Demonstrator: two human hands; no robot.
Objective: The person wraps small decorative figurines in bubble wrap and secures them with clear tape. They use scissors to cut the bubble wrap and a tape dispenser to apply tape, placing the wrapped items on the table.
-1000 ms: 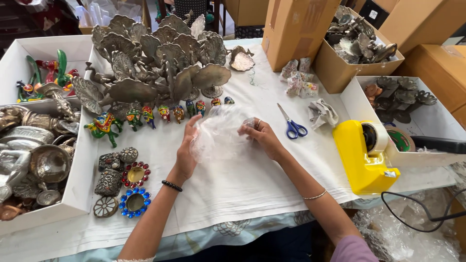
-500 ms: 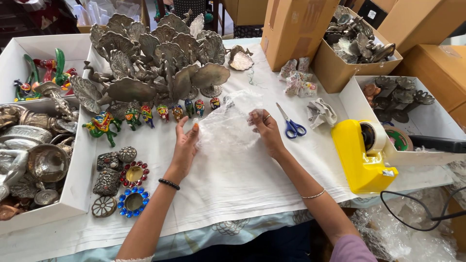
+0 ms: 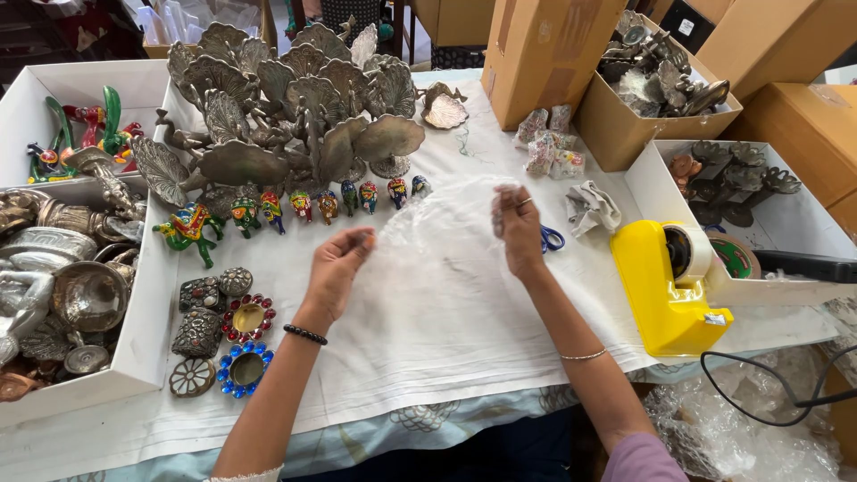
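Over the white-clothed counter (image 3: 446, 339), your left hand (image 3: 337, 268) and right hand (image 3: 518, 228) each pinch a thin clear plastic sheet (image 3: 437, 228), stretching it.

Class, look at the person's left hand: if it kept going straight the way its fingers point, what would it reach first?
Probably the clear plastic sheet that the left hand is already pinching; depth is hard to judge.

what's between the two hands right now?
In the head view, a clear plastic sheet is stretched between the left hand and right hand, over the white cloth; nothing else lies there.
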